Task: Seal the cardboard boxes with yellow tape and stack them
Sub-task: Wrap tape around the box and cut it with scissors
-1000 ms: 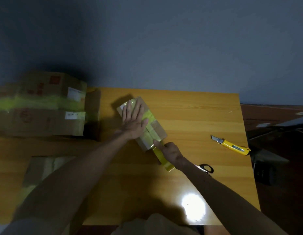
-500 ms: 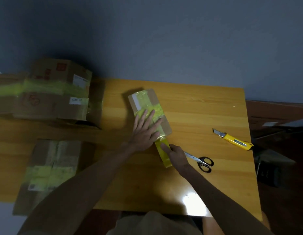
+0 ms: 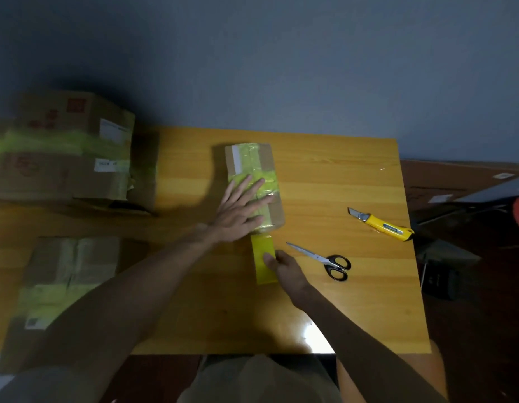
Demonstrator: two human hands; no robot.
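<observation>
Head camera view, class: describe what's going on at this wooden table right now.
A person is sealing a small brown cardboard box on the orange wooden table. The left hand presses flat on its taped top, while the right hand pinches the strip of yellow tape running off the box's near end. Black-handled scissors and a yellow utility knife lie untouched to the right. Larger taped cardboard boxes sit on the left.

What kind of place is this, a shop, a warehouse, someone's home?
Likely a small packing corner in a home or office, not a warehouse: one wooden table against a bare grey wall, taped boxes piled at its left, scissors and a knife beside the box being sealed with tape.
</observation>
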